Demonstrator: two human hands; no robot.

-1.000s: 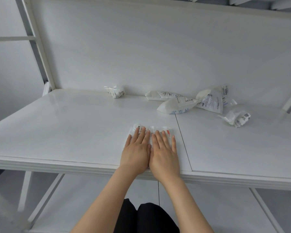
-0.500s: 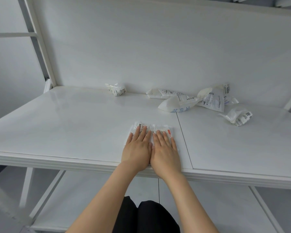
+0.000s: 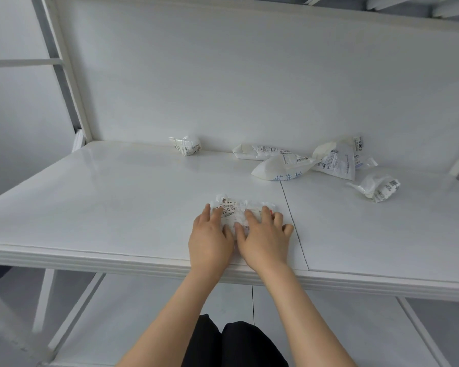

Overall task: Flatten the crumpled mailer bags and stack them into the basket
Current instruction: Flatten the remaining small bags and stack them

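Note:
A small white mailer bag (image 3: 240,211) with printed labels lies near the front edge of the white table (image 3: 117,202). It looks wrinkled and bunched between my hands. My left hand (image 3: 210,235) grips its left part, with fingers bent over the bag and the thumb on its near side. My right hand (image 3: 265,239) grips its right part the same way, and most of the bag is hidden under both hands. Several other mailer bags lie at the back: a crumpled one (image 3: 187,147), a flatter one (image 3: 263,152), a puffed one (image 3: 284,169), a larger one (image 3: 337,161) and a crumpled one (image 3: 376,186). No basket is in view.
A white back panel (image 3: 249,88) rises behind the table. A seam (image 3: 293,223) runs front to back just right of my hands. White frame posts (image 3: 66,75) stand at the left, and a lower shelf (image 3: 143,313) shows under the table.
Both hands lay flat side by side on the bag before. Now their fingers have bent and drawn in, and the bag has bunched up between them.

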